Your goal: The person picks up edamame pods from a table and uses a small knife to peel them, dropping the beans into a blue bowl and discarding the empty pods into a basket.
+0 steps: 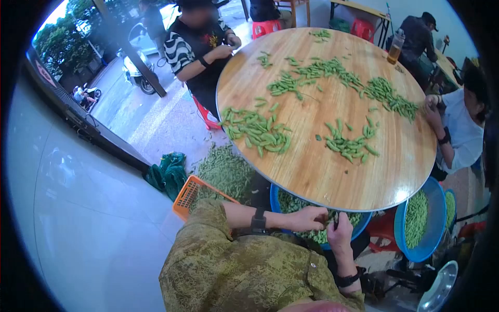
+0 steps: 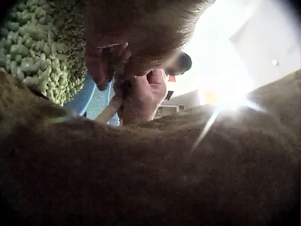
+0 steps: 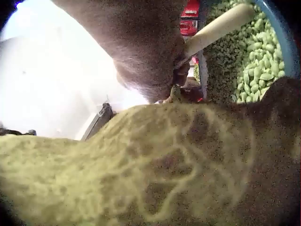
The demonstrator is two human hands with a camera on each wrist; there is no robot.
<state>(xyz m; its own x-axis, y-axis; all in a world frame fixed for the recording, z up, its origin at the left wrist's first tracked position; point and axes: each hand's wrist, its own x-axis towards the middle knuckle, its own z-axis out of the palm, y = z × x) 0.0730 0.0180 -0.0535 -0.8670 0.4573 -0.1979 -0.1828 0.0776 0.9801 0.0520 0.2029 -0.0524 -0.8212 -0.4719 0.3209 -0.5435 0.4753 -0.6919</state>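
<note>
In the head view my left hand [image 1: 310, 218] has bent fingers close to my right hand [image 1: 340, 232], over the near edge of a blue basin [image 1: 274, 200] of green beans. My right hand [image 3: 136, 42] grips a pale handle [image 3: 221, 28] that sticks out of the fist in the right wrist view. A small greenish piece [image 3: 176, 93] shows at the fingers there; which hand touches it is unclear. The left wrist view has my left hand [image 2: 141, 28] above my right hand [image 2: 141, 96], its fingertips dark; whether they hold anything cannot be told.
Piles of green pods [image 1: 260, 132] lie on the round wooden table [image 1: 312, 177] ahead. An orange basket [image 1: 189, 195] and loose pods [image 1: 223, 171] are at floor level on the left. Another blue basin [image 1: 442, 223] stands right. People sit at both sides.
</note>
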